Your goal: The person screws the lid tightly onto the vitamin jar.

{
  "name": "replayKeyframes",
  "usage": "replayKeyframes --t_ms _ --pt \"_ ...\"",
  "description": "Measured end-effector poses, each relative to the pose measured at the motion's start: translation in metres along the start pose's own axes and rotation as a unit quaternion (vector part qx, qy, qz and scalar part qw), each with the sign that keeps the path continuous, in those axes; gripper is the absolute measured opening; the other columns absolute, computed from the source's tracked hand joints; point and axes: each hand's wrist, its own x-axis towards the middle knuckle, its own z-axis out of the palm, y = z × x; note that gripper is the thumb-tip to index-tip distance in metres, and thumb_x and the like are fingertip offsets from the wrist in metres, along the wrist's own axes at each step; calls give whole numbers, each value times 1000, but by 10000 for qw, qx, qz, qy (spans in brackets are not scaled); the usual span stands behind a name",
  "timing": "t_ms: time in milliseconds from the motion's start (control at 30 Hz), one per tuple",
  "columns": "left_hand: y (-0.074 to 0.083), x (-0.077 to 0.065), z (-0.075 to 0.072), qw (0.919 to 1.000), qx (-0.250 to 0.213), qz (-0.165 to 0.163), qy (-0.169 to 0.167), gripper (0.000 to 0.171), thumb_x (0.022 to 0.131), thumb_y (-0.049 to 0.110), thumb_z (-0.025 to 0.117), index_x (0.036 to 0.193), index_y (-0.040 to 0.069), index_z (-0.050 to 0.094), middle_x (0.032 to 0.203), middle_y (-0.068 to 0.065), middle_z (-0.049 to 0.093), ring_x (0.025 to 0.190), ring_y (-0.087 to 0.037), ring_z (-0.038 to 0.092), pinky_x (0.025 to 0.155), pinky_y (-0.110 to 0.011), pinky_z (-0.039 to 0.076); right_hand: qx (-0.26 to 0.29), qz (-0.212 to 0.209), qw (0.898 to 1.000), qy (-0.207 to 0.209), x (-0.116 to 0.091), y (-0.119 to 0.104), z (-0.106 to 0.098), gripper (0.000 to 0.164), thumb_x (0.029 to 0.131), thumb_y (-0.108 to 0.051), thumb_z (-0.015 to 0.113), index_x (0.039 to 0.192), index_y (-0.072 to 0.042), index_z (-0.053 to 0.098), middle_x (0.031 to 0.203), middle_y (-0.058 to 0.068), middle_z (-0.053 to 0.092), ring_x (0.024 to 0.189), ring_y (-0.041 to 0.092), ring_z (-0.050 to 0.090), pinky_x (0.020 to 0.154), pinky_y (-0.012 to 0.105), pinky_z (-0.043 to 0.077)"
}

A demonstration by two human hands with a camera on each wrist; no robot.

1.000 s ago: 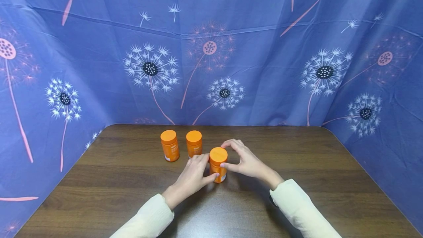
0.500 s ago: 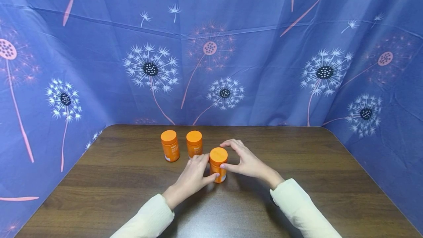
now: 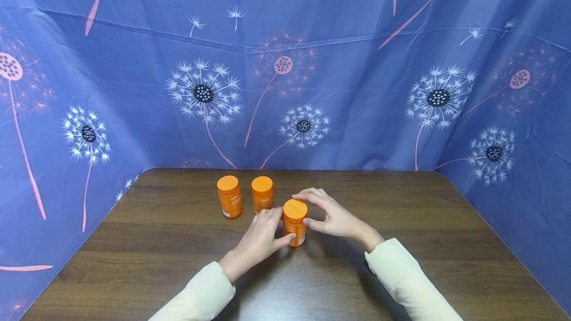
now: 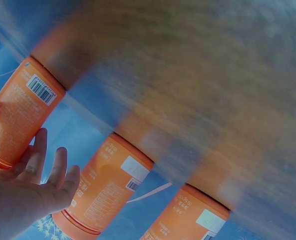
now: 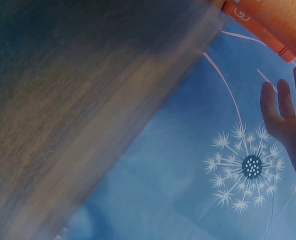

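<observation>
An orange bottle (image 3: 290, 231) stands upright on the wooden table between the two hands. My left hand (image 3: 262, 236) grips its body from the left, thumb across the front; in the left wrist view this bottle (image 4: 19, 112) shows a barcode label near its base. At the orange lid (image 3: 295, 208), my right hand (image 3: 331, 216) reaches in from the right, index fingertip on the far edge and thumb at the right side. Its other fingers stay extended in the right wrist view, below the bottle (image 5: 282, 25).
Behind and left of the held bottle stand two more orange bottles, one at the far left (image 3: 230, 202) and one partly behind the left hand (image 3: 262, 194). The wooden table (image 3: 401, 202) ends at a blue dandelion-print cloth (image 3: 357, 113).
My right index fingertip has shifted left along the lid's far edge, and the right thumb has moved slightly right and back. The left hand and the bottles keep their places.
</observation>
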Motion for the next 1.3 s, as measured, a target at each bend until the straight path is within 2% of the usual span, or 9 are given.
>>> replayKeyframes --t_ms 200,400,767,867,1033,1300 --pt "0 0 0 10000 -6 15 11 53 79 41 67 119 11 50 104 0 62 94 -19 55 87 -42 42 -2 -17 10000 88 0 0 1 45 83 -22 66 126 -16 51 126 0 51 117 20 43 95 50 35" --pt "0 0 0 10000 -3 29 53 53 79 41 68 119 11 51 105 -1 62 94 -20 55 87 -43 42 -96 -9 9994 343 1 1 3 45 78 -24 71 119 -16 54 119 -1 54 113 18 45 94 47 37" --pt "-1 0 1 9998 0 88 172 50 78 40 69 115 11 52 100 1 62 90 -17 54 85 -41 42 -91 573 9958 706 -1 -1 14 50 72 -32 76 112 -18 50 113 -7 52 109 15 44 90 41 41" --pt "-1 0 1 9999 0 76 153 50 79 40 68 116 11 52 100 1 62 90 -17 54 85 -41 42 -115 654 9954 686 -1 -1 14 50 72 -33 76 112 -18 49 113 -8 51 108 16 45 89 40 42" --pt "0 0 0 10000 -27 43 86 51 79 40 68 117 11 52 102 1 62 91 -18 54 86 -41 42 -13 598 9967 555 -2 -2 11 55 73 -34 75 117 -14 49 117 -4 52 113 22 44 92 45 39" --pt "0 0 0 10000 4 16 30 52 79 41 68 118 11 51 103 0 62 93 -19 55 87 -42 41 14 350 9992 197 0 0 2 54 77 -35 71 124 -19 49 125 -2 52 118 14 41 97 48 35"
